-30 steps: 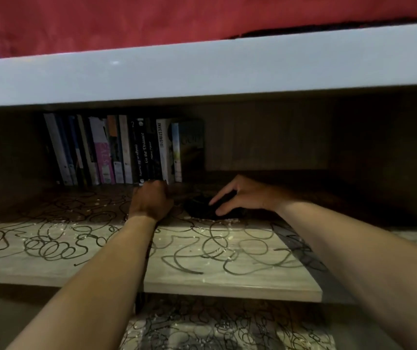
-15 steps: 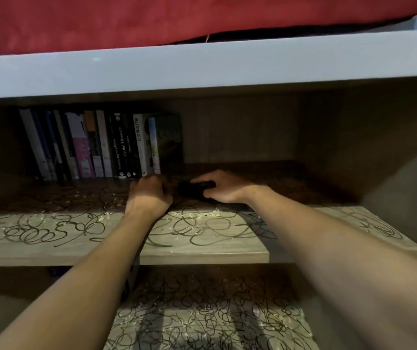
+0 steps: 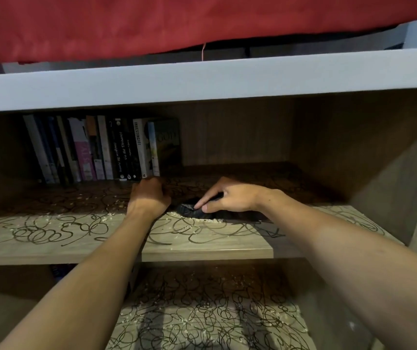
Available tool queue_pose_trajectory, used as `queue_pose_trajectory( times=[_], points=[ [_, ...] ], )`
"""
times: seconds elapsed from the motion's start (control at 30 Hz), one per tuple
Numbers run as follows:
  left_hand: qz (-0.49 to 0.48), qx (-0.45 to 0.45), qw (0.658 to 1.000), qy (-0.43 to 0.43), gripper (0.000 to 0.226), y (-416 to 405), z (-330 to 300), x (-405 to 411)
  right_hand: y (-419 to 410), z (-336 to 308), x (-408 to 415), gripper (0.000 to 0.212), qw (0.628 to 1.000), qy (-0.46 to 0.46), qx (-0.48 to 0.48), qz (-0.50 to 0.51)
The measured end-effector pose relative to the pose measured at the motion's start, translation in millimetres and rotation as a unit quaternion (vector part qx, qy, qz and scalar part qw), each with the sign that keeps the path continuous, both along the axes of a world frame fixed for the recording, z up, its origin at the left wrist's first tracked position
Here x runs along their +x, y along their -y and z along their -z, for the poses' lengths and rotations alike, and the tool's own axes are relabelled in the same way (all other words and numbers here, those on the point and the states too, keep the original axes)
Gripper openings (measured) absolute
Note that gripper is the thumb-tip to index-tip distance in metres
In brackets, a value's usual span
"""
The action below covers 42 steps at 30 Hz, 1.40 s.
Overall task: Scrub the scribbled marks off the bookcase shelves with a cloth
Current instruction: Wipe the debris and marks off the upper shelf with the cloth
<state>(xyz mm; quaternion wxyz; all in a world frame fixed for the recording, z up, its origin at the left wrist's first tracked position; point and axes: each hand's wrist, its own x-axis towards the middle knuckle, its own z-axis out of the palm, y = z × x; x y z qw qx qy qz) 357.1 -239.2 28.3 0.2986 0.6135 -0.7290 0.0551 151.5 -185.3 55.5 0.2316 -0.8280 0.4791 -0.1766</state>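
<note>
R hand [image 3: 230,197] spread flat now vs 0.5 s ago, pressing dark crumpled cloth [image 3: 189,210] underneath | L hand [image 3: 149,195] beside, clenched, contents unclear | scribbled wooden shelf [image 3: 51,233]

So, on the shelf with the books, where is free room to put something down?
Free: the stretch right of the books up to the side wall, behind the right hand, though scribbled. Crowded: the middle front, where both hands and the dark cloth sit.
</note>
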Motion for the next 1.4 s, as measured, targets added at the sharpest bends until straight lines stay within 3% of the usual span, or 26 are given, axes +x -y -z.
queue_pose_trajectory(
  times=[0.13, 0.23, 0.33, 0.53, 0.63, 0.83, 1.1, 1.3, 1.4],
  points=[
    [0.020, -0.027, 0.999, -0.038, 0.018, -12, -3, 3, -18, -5, -7, 0.038, 0.999, -0.031, 0.007, 0.010],
    [-0.008, 0.002, 0.997, -0.083, 0.012, -29, -3, 3, -17, 12, -10, 0.035, 0.998, -0.038, -0.026, 0.048],
    [-0.050, 0.015, 0.996, -0.066, 0.027, -44, -1, 0, -17, 22, -12, 0.032, 0.995, -0.002, -0.072, 0.066],
    [-0.073, 0.040, 0.996, -0.035, 0.015, -60, -5, -6, -18, 24, -12, 0.030, 0.996, 0.015, -0.058, 0.062],
    [-0.079, 0.059, 0.995, -0.032, 0.025, -55, -4, -5, -16, 25, -13, 0.031, 0.996, 0.006, -0.056, 0.068],
    [-0.045, 0.066, 0.996, -0.031, 0.020, -41, -2, -3, -13, 25, -13, 0.032, 0.994, 0.015, -0.065, 0.091],
    [0.061, 0.061, 0.996, -0.019, 0.025, -6, 1, 0, -17, 21, -6, 0.024, 0.983, -0.007, -0.006, 0.181],
    [0.065, 0.111, 0.992, -0.015, 0.029, -8, -3, 0, -26, 14, -1, 0.024, 0.986, 0.019, -0.002, 0.165],
    [0.059, 0.094, 0.994, -0.001, 0.028, -2, -1, 2, -29, 15, 2, 0.031, 0.990, 0.033, -0.006, 0.138]
  ],
)
